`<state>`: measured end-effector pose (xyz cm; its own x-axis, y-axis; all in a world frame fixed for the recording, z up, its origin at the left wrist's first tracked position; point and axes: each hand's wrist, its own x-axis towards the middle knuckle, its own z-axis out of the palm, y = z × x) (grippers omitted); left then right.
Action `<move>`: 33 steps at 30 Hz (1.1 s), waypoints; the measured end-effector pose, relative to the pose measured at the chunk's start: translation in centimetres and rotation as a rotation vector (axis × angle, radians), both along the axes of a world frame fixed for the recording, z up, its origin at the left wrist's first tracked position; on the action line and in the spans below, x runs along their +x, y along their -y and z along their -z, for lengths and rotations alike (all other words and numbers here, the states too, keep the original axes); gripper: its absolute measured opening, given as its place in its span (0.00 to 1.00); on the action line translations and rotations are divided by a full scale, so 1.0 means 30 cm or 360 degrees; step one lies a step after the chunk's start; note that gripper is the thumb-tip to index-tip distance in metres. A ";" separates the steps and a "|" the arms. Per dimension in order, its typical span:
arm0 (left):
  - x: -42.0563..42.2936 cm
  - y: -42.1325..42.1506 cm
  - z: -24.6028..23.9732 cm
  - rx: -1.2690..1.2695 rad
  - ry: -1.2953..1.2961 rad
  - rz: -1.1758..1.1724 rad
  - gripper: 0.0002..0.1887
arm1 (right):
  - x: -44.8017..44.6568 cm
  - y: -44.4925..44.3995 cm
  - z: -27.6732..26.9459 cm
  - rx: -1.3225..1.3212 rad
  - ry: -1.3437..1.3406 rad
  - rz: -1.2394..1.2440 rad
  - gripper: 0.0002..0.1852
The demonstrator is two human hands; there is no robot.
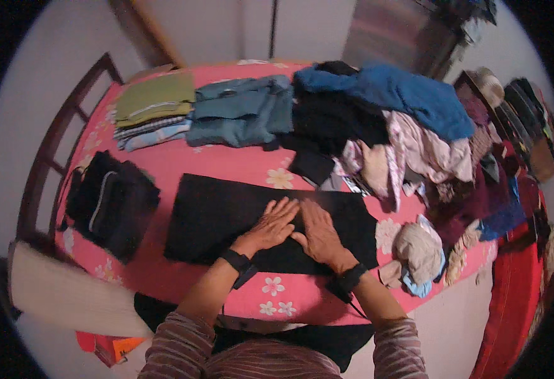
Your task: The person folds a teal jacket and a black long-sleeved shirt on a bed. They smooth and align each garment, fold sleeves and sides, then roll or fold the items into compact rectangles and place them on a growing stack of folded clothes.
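A folded black cloth (220,218), probably a garment, lies flat across the bed in front of me. My left hand (272,225) presses palm down on its middle, fingers stretched out and slightly spread. Beside it, my right hand (319,232) also rests flat on the black fabric, its thumb close to the left thumb. Neither hand grips anything. Dark bands are strapped around both wrists. The cloth's front edge is partly hidden under my forearms.
A pink floral bedsheet (220,161) covers the bed. Folded dark clothes (116,203) lie at left; a green-topped stack (156,97) and grey-green garments (241,111) lie behind. Loose clothes (414,94) heap at back right, with a beige bundle (419,246) nearer.
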<state>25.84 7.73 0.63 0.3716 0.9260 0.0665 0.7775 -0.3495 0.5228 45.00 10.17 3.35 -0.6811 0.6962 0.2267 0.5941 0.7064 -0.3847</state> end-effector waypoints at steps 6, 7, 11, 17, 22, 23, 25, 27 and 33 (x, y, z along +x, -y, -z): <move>-0.060 0.004 -0.034 -0.0126 0.0311 -0.0013 0.26 | -0.005 -0.008 -0.075 0.0050 0.0234 -0.0004 0.28; -0.082 0.000 -0.050 -0.0148 0.0385 -0.0011 0.25 | -0.007 -0.019 -0.099 -0.0055 0.0265 0.0028 0.26; -0.195 0.005 -0.102 0.0319 -0.0158 -0.0357 0.23 | -0.032 -0.041 -0.141 -0.0134 0.0239 0.0048 0.19; -0.395 0.059 -0.087 -0.0012 -0.0730 -0.1234 0.37 | -0.054 -0.014 -0.031 0.0226 0.0312 0.0034 0.34; -0.467 0.092 -0.029 -0.0113 -0.0507 -0.1276 0.40 | -0.030 -0.023 0.020 0.0046 0.0312 0.0031 0.37; -0.471 0.088 -0.024 -0.0165 -0.0530 -0.1273 0.41 | -0.032 -0.026 0.022 0.0105 0.0262 0.0014 0.37; -0.482 0.087 -0.026 -0.0166 -0.0527 -0.1226 0.41 | -0.036 -0.029 0.018 0.0068 0.0301 0.0012 0.37; -0.498 0.098 -0.033 -0.0096 -0.0475 -0.1238 0.40 | -0.038 -0.029 0.004 0.0035 0.0383 0.0021 0.37; -0.571 0.190 -0.057 -0.0057 -0.0264 -0.1946 0.45 | -0.052 0.009 -0.101 0.0017 0.0130 0.0026 0.35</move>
<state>8.72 2.03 2.35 -0.7381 0.6712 0.0686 0.6411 0.6660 0.3813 43.44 9.90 6.37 -0.6862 0.7052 0.1783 0.6348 0.7002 -0.3267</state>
